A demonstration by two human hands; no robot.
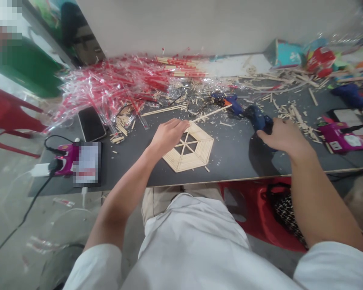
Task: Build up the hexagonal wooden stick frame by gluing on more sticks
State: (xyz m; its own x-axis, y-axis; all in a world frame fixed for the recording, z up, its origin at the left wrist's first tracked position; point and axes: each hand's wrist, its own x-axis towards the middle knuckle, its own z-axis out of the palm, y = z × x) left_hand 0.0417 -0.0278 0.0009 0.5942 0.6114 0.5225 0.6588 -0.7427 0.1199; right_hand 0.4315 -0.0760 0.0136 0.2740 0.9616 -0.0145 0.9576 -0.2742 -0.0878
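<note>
A hexagonal frame of thin wooden sticks (199, 155) with crossing spokes lies on the dark table. My left hand (171, 137) rests on its upper left side, fingers together near the top corner. From that corner a long stick (213, 113) slants up to the right, toward a blue and orange glue gun (232, 104). My right hand (280, 135) is at a dark blue tool (257, 117), perhaps another glue gun, with its fingers curled around the handle end.
Red plastic-wrapped sticks (124, 80) are heaped at the back left. A black phone (91, 123) and a purple power strip (68, 159) sit at the left. Stick scraps (299, 119) and another purple power strip (340, 137) are at the right. The table's front edge (230, 180) is near my body.
</note>
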